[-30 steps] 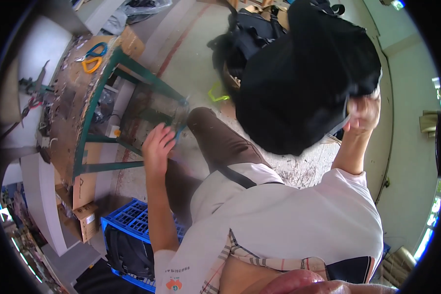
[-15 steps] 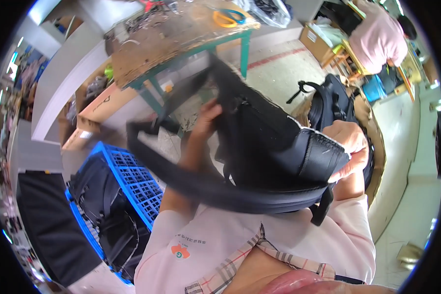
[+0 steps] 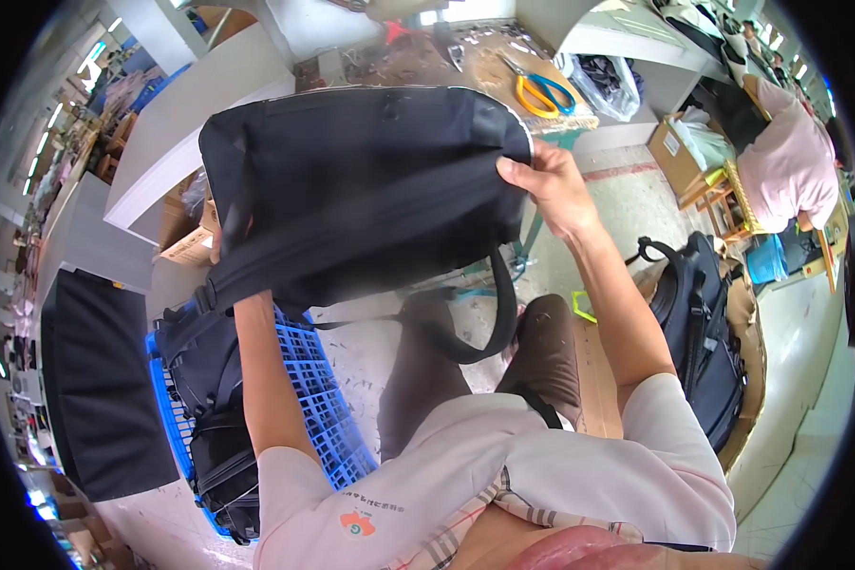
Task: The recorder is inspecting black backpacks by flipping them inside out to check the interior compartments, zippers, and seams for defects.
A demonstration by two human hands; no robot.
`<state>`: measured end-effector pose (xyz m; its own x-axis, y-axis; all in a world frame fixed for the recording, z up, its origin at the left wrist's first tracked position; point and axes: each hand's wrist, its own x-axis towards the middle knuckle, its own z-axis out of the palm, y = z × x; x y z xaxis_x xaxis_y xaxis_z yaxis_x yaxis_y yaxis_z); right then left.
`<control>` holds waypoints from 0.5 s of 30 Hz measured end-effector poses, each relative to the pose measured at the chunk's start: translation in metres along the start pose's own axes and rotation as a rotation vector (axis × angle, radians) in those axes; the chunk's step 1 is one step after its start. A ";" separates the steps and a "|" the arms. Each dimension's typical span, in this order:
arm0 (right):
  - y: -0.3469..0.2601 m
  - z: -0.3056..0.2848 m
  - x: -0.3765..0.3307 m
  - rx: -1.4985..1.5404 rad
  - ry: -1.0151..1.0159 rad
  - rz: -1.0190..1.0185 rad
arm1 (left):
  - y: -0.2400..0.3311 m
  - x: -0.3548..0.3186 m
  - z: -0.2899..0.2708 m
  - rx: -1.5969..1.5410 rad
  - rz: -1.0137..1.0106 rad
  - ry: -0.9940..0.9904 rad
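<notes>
In front of me a black backpack (image 3: 351, 171) is held up lengthwise, its wide panel edged with a pale raw seam. My right hand (image 3: 555, 185) grips its right end, thumb on the near face and fingers behind the edge. At the left end, my left hand (image 3: 216, 239) grips the bag, mostly hidden by the fabric and a strap. A padded black strap crosses the lower part of the bag, and a loose strap (image 3: 498, 328) hangs in a loop below its right side.
Beyond the bag stands a worn worktable (image 3: 489, 66) with orange-and-blue-handled scissors (image 3: 544, 95). A blue crate (image 3: 318, 408) of black bags is at my left. More black backpacks (image 3: 698, 323) lie in a carton at my right. A person in pink (image 3: 783, 157) sits farther off.
The backpack has turned and risen away from my body, its wide panel now level across the view. My right hand has moved up and forward; my left has moved out to the left end.
</notes>
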<state>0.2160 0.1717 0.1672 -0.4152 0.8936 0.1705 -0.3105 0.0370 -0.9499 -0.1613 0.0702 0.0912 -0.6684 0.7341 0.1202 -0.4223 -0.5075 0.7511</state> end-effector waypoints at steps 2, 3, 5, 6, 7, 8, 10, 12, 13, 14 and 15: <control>0.019 0.005 0.026 0.128 0.042 0.128 | 0.017 0.012 0.005 0.073 0.073 0.097; 0.025 0.009 0.037 0.134 0.029 0.126 | 0.024 0.018 0.006 0.142 0.132 0.194; 0.036 0.017 0.058 0.263 0.069 0.182 | 0.029 0.034 -0.005 0.167 0.173 0.243; 0.039 0.019 0.067 0.251 0.094 0.192 | 0.033 0.039 -0.001 0.297 0.168 0.257; 0.041 0.019 0.074 0.252 0.097 0.191 | 0.037 0.043 0.004 0.426 0.161 0.269; 0.043 0.019 0.081 0.262 0.103 0.230 | 0.040 0.046 0.008 0.428 0.163 0.269; 0.047 0.018 0.095 0.273 0.111 0.270 | 0.044 0.050 0.018 0.453 0.150 0.306; 0.054 0.016 0.105 0.295 0.140 0.316 | 0.045 0.052 0.023 0.458 0.167 0.305; 0.055 0.014 0.108 0.296 0.144 0.319 | 0.046 0.053 0.025 0.460 0.163 0.305; 0.055 0.013 0.111 0.294 0.143 0.323 | 0.045 0.054 0.027 0.404 0.157 0.286; 0.054 0.011 0.113 0.293 0.143 0.326 | 0.045 0.055 0.029 0.348 0.151 0.267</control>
<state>0.1431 0.2695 0.1384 -0.4157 0.8910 -0.1824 -0.4200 -0.3660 -0.8305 -0.1991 0.1008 0.1502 -0.8600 0.4988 0.1080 -0.1079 -0.3845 0.9168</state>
